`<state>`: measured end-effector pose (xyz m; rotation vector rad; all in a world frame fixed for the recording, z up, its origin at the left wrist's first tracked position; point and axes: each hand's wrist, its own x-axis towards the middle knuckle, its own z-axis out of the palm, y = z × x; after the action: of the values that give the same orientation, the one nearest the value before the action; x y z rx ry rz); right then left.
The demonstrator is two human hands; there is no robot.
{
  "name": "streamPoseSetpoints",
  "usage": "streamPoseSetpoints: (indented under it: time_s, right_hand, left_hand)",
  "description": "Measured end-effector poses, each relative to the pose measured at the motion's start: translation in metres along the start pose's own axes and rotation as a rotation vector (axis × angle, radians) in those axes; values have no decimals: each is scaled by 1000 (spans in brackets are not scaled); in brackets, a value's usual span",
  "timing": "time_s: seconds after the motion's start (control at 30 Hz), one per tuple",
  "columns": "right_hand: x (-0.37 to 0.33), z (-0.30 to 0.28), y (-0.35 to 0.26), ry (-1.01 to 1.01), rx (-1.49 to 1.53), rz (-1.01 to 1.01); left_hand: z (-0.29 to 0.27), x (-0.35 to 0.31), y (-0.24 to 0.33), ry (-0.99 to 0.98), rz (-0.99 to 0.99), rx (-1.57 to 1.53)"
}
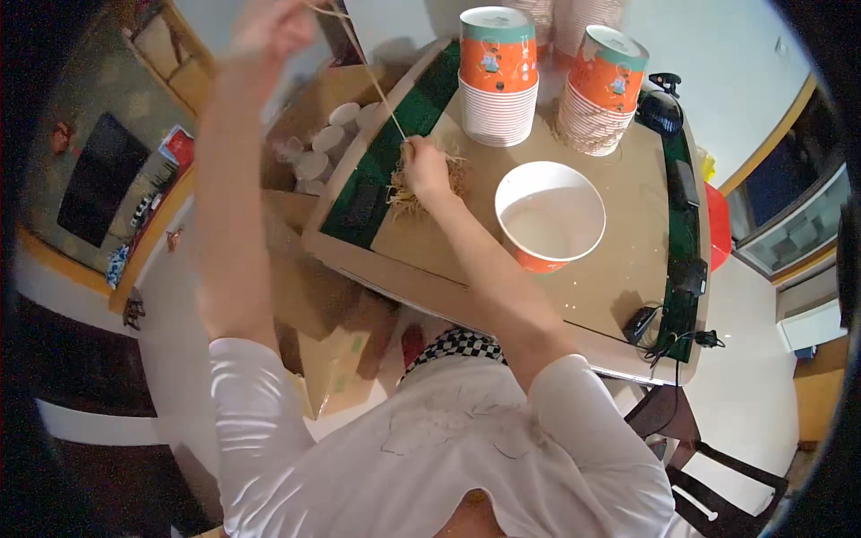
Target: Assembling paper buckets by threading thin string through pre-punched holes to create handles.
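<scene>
My left hand [276, 34], smeared a little by motion, is raised high at the upper left. Its closed fingers grip a thin straw-coloured strand [369, 75], which runs taut down to my right hand [426, 169]. That hand is closed around the strand's lower part, just above a loose tangle of straw-like strands [404, 194] on the table's left side. An open white paper bucket [529, 184] with an orange outside stands upright to the right of my right hand; I see no contact between them.
Stacks of upturned orange-and-white paper buckets [499, 94] [599, 99] stand at the table's back. Left of it, a cardboard box [336, 85] holds white rolled or cup-like pieces [330, 141]. Black devices and cables [642, 325] line the right edge. A dark chair [717, 484] is at lower right.
</scene>
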<state>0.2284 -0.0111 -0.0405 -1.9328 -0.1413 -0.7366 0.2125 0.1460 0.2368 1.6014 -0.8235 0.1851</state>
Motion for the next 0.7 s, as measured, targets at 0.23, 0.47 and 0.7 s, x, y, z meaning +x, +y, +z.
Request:
streamPoseSetpoints:
  time_s: [0.23,0.47,0.7]
  right_hand:
    - [-24,-22,27,-161,-216,179]
    - [-173,-151,-12,-219,192,159]
    - [-228,-227,-15,-374,308,274]
  left_hand:
    - [45,-54,63,551,187,-53]
    - [165,-241,-97,-63,-647,-116]
    - [255,-268,-112,-303,-721,3]
